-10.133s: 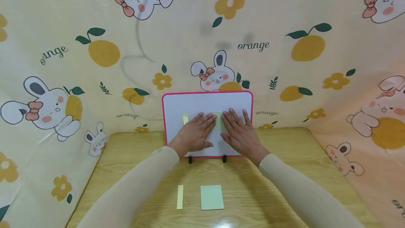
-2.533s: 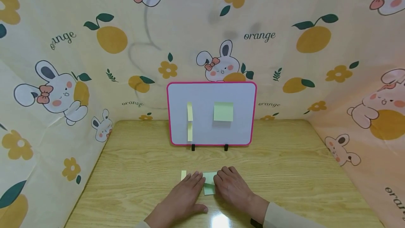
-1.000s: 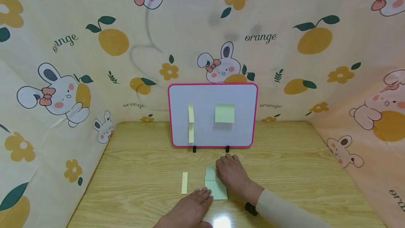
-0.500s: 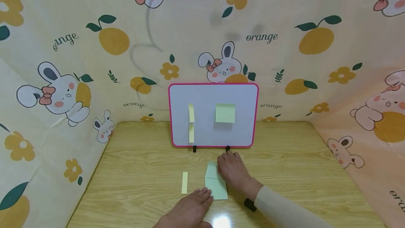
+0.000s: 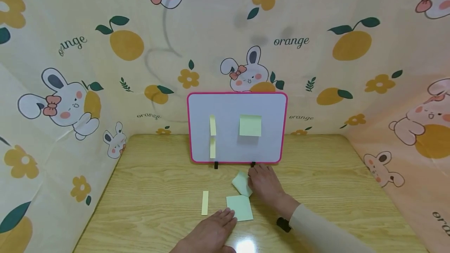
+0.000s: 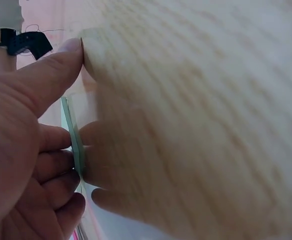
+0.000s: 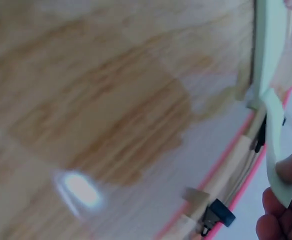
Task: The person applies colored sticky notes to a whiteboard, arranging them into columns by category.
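Observation:
On the table lies a pale green sticky-note pad (image 5: 242,209), its near left corner under the fingertips of my left hand (image 5: 211,229). Those fingers are extended in the head view, and the left wrist view shows them at the edge of the pad (image 6: 76,145). Just beyond the pad, my right hand (image 5: 268,186) pinches a curled green sticky note (image 5: 241,184) between thumb and fingers. In the right wrist view the bent note (image 7: 274,150) reaches from the thumb back toward the pad. Whether it is fully off the pad, I cannot tell.
A pink-framed whiteboard (image 5: 225,104) stands on black feet at the back. It carries a green sticky note (image 5: 250,125) and two yellow strips (image 5: 212,148). A yellow strip pad (image 5: 205,203) lies left of the green pad. Patterned cloth (image 5: 295,7) surrounds the wooden table (image 5: 151,190).
Both hands were on the whiteboard ten seconds ago, then came down to the green pad. The right hand has peeled the top note up, away and slightly right; the left hand has stayed lately.

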Demonstrator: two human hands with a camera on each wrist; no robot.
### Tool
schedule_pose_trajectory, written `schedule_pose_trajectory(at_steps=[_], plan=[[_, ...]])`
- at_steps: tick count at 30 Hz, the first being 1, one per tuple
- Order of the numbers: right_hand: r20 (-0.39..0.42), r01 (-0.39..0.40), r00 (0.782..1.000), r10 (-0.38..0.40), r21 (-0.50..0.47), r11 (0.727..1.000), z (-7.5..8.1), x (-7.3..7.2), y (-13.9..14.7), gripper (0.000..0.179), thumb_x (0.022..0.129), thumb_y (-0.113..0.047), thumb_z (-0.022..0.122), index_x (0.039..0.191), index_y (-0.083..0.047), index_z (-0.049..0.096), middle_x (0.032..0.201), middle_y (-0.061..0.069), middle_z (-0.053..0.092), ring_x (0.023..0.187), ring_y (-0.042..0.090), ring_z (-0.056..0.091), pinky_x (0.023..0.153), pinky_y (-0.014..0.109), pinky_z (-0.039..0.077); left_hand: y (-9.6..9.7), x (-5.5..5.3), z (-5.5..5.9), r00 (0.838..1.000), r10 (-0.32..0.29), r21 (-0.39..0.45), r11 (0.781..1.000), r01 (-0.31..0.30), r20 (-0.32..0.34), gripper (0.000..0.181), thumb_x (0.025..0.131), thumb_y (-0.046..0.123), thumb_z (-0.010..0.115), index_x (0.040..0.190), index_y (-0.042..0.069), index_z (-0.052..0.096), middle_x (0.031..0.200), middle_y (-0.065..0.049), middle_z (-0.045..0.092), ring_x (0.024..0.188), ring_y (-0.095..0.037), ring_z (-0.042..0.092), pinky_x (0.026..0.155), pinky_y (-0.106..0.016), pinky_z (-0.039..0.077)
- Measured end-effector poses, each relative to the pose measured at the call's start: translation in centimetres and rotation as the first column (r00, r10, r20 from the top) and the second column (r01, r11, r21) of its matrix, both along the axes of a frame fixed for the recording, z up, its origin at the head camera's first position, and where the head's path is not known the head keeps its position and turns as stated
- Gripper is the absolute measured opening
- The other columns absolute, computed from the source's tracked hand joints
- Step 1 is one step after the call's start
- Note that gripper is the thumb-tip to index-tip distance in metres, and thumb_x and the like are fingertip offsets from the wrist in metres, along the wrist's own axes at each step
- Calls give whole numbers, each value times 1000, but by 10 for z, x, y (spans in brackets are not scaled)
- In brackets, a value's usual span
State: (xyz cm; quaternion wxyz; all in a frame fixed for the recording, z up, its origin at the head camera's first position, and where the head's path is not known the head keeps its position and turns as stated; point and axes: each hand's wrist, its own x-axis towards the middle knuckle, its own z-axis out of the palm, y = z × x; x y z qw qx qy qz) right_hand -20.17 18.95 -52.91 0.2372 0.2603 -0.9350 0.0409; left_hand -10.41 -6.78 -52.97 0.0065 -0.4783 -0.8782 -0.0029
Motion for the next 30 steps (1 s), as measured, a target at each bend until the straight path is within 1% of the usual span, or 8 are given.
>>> schedule_pose_trajectory(at_steps=[6, 10, 12, 15, 18, 20, 24, 30], plan=[[-42, -72, 997, 68, -101, 992, 20, 7, 10, 18, 85, -3, 79, 82, -7, 62, 76, 1, 59, 74, 20, 51, 65, 33, 45, 0, 1, 2, 1000, -13, 10, 1000, 13, 19, 82, 99, 69, 54, 147, 3, 61, 152, -14, 59, 145, -25, 55, 120, -33, 46], [-154, -109, 984, 91, -116, 987, 35, 1, 16, 11, 92, -4, 71, 86, -5, 63, 80, 4, 63, 77, 23, 55, 68, 34, 47, 0, 1, 1, 1000, -6, 9, 1000, 6, 24, 84, 98, 70, 55, 147, 3, 60, 152, -15, 59, 145, -25, 54, 120, -33, 46], [-244, -137, 963, 111, -91, 986, 39, -4, 19, 11, 99, -7, 63, 88, -5, 61, 84, 6, 64, 80, 26, 58, 71, 37, 49, -1, 1, 0, 1000, -5, 10, 1000, 5, 20, 84, 98, 70, 55, 147, 3, 60, 152, -15, 59, 145, -25, 54, 120, -33, 46], [-386, -183, 910, 150, -49, 982, 40, -12, 21, 21, 106, -11, 50, 89, -4, 58, 88, 9, 63, 85, 30, 61, 75, 40, 51, -1, -1, -4, 1000, -9, 27, 1000, 9, 7, 83, 97, 69, 58, 147, 3, 61, 151, -15, 60, 144, -25, 55, 119, -33, 46], [-466, -211, 867, 176, -24, 977, 36, -21, 23, 25, 109, -12, 46, 89, -3, 57, 90, 10, 63, 86, 31, 61, 76, 41, 53, -2, -1, -3, 1000, -5, 35, 999, 4, 27, 82, 97, 68, 59, 147, 3, 60, 152, -15, 59, 145, -26, 54, 119, -34, 46], [-498, -223, 846, 190, -6, 975, 33, -28, 25, 24, 108, -10, 47, 88, -2, 57, 89, 11, 62, 85, 31, 60, 76, 41, 53, -2, -1, -3, 999, -1, 35, 999, 0, 38, 82, 97, 68, 59, 147, 3, 60, 153, -15, 59, 145, -26, 54, 120, -34, 46], [-529, -231, 822, 210, 26, 973, 28, -42, 30, 22, 107, -7, 47, 88, -1, 58, 89, 11, 62, 84, 30, 60, 74, 40, 53, -1, 0, 0, 998, 10, 23, 1000, -12, 64, 82, 97, 68, 59, 148, 4, 59, 154, -14, 58, 146, -26, 53, 121, -33, 44], [-509, -228, 830, 228, 63, 972, 27, -55, 31, 21, 109, -6, 44, 95, -1, 60, 96, 11, 63, 90, 30, 59, 79, 41, 54, 0, 1, 1, 996, 21, 24, 999, -23, 88, 81, 96, 65, 65, 149, 4, 58, 155, -14, 56, 148, -26, 51, 122, -33, 43]])
